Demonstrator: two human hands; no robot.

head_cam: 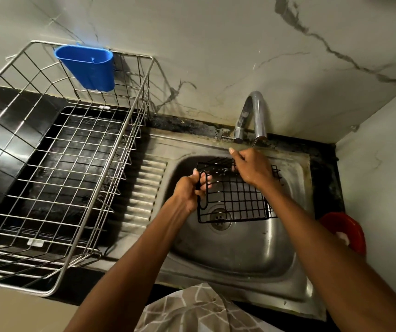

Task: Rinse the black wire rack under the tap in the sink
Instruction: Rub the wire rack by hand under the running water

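Black wire rack [236, 197] is held over the basin of the steel sink [240, 250], just below the tap [252, 116], with its near edge above the drain [219, 218]

Left hand [188, 190]: fingers curled round the looped handle wire at the rack's left edge, a firm wrap grip
Right hand [252, 167]: laid over the rack's far edge under the spout, fingers bent onto the wires and one finger stuck out toward the sink rim; whether it is gripping or only rubbing cannot be told, since the fingertips are hidden behind the hand

Droplets are seen on the rack near the right hand; a running stream can't be made out clearly

Risks, as judged:
- Slip: the wires look wet and thin, and most of the load seems carried by the left hand at one corner. If the right hand is lifted, the rack could swing down and hit the basin
- Partial rinse: only the far strip sits under the spout. The near half would be left unrinsed unless the rack is shifted or turned
- Splash: water hitting a flat grid could be thrown onto the counter, the wire dish basket [55, 168] to the left or the red dish [346, 232] to the right
- Snag: a fingertip could be caught between the close grid wires during rubbing
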